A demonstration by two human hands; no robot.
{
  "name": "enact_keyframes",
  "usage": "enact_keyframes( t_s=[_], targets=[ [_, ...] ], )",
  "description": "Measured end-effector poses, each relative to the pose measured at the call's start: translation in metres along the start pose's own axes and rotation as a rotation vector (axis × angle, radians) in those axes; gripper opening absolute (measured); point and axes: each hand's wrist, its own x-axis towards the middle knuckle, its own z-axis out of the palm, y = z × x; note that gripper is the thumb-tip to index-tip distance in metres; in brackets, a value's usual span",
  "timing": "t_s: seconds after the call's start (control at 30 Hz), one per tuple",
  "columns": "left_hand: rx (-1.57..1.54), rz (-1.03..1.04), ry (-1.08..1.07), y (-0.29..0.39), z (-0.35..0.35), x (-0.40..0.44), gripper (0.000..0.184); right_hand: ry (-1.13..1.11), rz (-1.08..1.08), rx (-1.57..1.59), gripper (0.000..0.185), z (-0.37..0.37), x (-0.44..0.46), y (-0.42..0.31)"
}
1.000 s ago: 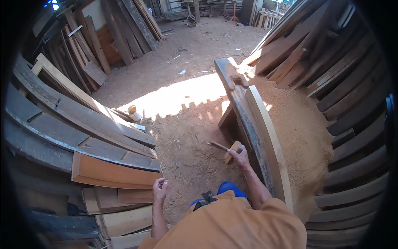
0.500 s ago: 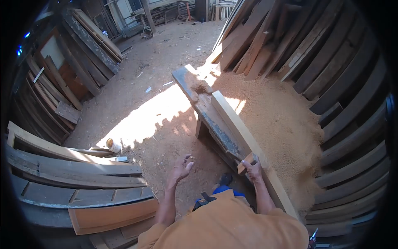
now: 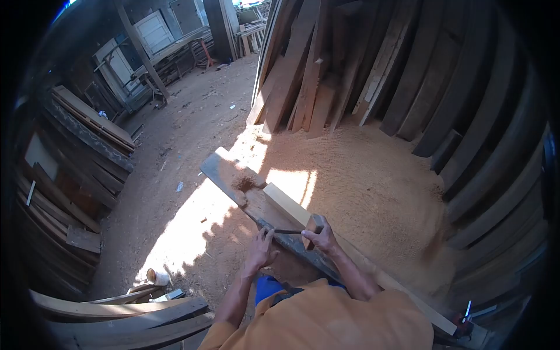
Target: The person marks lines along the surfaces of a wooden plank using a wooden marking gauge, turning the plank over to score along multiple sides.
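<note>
In my right hand (image 3: 324, 239) is a small wooden block (image 3: 315, 226), its fingers wrapped around it at the left edge of a long pale timber (image 3: 286, 203). A thin dark bar (image 3: 287, 231) runs leftward from the block, and the two look like one tool whose kind I cannot make out. At the bar's far end my left hand (image 3: 261, 251) is closed, with its fingertips pinched on it. The timber lies lengthwise along a worn wooden bench (image 3: 216, 169) and passes beside my right arm. Part of the timber is hidden by the block and that arm.
Sawdust (image 3: 379, 204) covers the floor right of the bench, with a small heap of shavings (image 3: 245, 182) on its top. Dark planks (image 3: 402, 76) lean along the right side. Boards (image 3: 116, 318) lie at lower left near a white can (image 3: 157, 277).
My left hand has come up and right, from apart to pinching the dark bar. The right hand and block have moved forward along the timber. The camera view has shifted.
</note>
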Motion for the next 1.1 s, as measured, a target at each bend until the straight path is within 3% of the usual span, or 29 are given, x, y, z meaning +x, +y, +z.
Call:
enact_keyframes(
  t_s=[0.17, 0.3, 0.33, 0.43, 0.47, 0.53, 0.63, 0.7, 0.77, 0.9, 0.93, 1.1],
  targets=[
    [0.066, 0.179, -0.073, -0.026, -0.030, 0.108, 0.101, 0.257, 0.098, 0.060, 0.077, 0.006, 0.000, -0.003],
    [0.258, 0.454, -0.160, -0.057, -0.025, 0.203, 0.106, 0.453, 0.070, 0.247, 0.075, 0.014, 0.010, 0.033],
    [0.296, 0.552, -0.104, -0.060, -0.030, 0.214, 0.097, 0.589, 0.069, 0.229, 0.078, 0.026, 0.004, 0.028],
    [0.393, 0.702, -0.376, -0.078, -0.033, 0.262, 0.077, 0.859, 0.002, 0.289, 0.079, 0.068, -0.005, 0.022],
    [0.375, 0.742, -0.343, -0.083, -0.028, 0.275, 0.068, 0.915, -0.044, 0.275, 0.059, 0.081, -0.004, 0.037],
    [0.369, 0.822, -0.388, -0.082, -0.027, 0.294, 0.057, 0.975, 0.055, 0.252, 0.061, 0.110, -0.016, 0.024],
    [0.404, 0.906, -0.535, -0.080, -0.024, 0.312, 0.058, 1.218, 0.129, 0.273, 0.056, 0.170, -0.038, -0.006],
    [0.449, 0.928, -0.548, -0.077, -0.028, 0.311, 0.063, 1.234, 0.190, 0.203, 0.079, 0.191, -0.049, 0.042],
    [0.508, 0.911, -0.625, -0.069, -0.044, 0.303, 0.068, 1.236, 0.009, 0.449, 0.077, 0.211, -0.072, 0.020],
    [0.541, 0.919, -0.660, -0.082, -0.049, 0.274, 0.077, 1.436, 0.067, 0.418, 0.055, 0.248, -0.118, 0.040],
    [0.558, 0.895, -0.642, -0.078, -0.055, 0.262, 0.075, 1.638, 0.041, 0.424, 0.044, 0.261, -0.120, 0.018],
    [0.533, 0.889, -0.568, -0.092, -0.047, 0.254, 0.084, 1.684, 0.171, 0.513, 0.065, 0.309, -0.141, 0.037]
  ],
)
